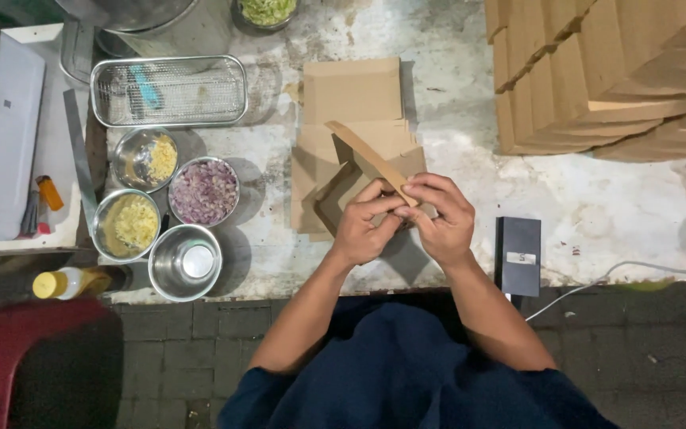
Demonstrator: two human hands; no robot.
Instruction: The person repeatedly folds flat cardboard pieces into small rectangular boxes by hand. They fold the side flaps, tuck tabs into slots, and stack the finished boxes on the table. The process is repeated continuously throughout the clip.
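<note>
Cardboard is what both your hands are working: your left hand [364, 224] and right hand [438, 216] are curled close together, fingertips pinching the near end of a flat brown cardboard flap [365, 157] that rises at a slant away from your knuckles. That flap belongs to a half-folded brown cardboard box blank [335, 187] lying on the worn white table [454, 95] directly beyond your hands; judging by how it lies, some panels are creased and lifted but the box is not yet closed into shape, so most of the folding looks left to do. Farther out from your fingers lies a flat sheet of brown cardboard [351, 89], still unfolded. Well off to the right of your right hand, a tall stack of flat brown cardboard blanks [597, 71] fills that far corner, and just beside your right wrist sits a dark rectangular box [518, 254] at the table's near edge. Left of your left hand cluster round steel bowls: one of chopped purple onion [204, 191], one of yellow shreds [127, 224], one empty [186, 262], with a wire steel basket [168, 91] beyond them. Between the bowls and the blank, and between the blank and the stack, bare tabletop gives you room to swing panels; the near edge runs right under your wrists.
</note>
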